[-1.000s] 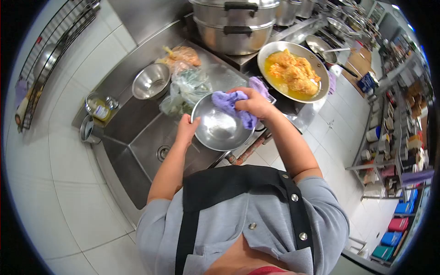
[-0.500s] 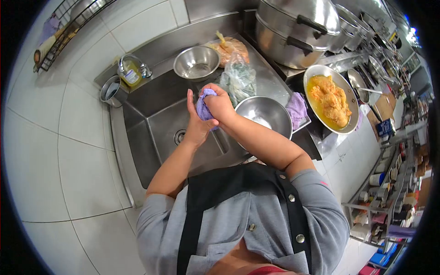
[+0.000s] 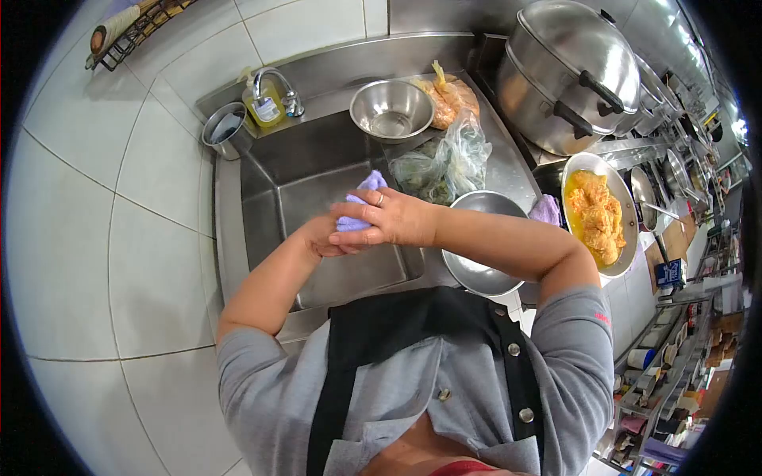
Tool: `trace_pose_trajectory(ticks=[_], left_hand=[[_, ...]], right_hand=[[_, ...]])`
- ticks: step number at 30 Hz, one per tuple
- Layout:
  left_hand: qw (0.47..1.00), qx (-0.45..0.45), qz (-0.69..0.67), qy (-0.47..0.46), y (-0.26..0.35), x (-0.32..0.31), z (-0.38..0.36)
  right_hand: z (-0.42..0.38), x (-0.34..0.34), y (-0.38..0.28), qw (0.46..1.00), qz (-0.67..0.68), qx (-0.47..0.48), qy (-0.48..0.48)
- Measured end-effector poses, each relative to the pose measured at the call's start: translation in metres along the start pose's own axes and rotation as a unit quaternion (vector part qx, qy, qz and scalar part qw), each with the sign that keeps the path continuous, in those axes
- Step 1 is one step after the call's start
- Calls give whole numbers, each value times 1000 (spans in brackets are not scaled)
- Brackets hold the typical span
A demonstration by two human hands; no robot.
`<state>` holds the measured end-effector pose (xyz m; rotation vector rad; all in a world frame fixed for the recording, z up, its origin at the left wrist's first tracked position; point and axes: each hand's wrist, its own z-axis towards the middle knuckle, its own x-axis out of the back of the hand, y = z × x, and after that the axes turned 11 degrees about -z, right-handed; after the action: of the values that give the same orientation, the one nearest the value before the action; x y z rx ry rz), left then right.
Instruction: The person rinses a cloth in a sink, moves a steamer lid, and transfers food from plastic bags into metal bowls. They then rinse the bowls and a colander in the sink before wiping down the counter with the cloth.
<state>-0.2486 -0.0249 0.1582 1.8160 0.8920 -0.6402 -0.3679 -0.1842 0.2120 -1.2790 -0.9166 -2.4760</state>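
Over the steel sink both hands squeeze a purple cloth. My right hand lies on top of it, a ring on one finger. My left hand grips the cloth from below and is mostly hidden under the right one. Just right of the hands, a steel bowl sits on the counter edge, partly covered by my right forearm.
A second steel bowl and plastic bags of greens sit behind the sink. A soap bottle, faucet and metal cup stand at the back left. A pan of yellow curry and big lidded pots are at right.
Both hands left the steel bowl, which now rests on the counter, and carried the purple cloth left over the sink, where they wring it. The view has swung left.
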Motion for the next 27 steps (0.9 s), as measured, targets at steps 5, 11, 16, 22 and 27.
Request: trace_pose_trajectory(ticks=[5,11,16,22,27], left_hand=[[992,58,107,10,10,23,3],[899,-126,321,270,34,41,32],[693,-272,627,231,49,97,81],[622,-187,654,389,62,90,83],[652,-261,569,427,62,91,51]], right_hand=[[12,-62,-4,999,4,-36,-10],[41,-114,9,970,70,-173,-157],[50,-140,29,914,129,-261,-282],[61,-155,49,886,134,-297,-329],[43,-159,73,911,-90,-365,-171]])
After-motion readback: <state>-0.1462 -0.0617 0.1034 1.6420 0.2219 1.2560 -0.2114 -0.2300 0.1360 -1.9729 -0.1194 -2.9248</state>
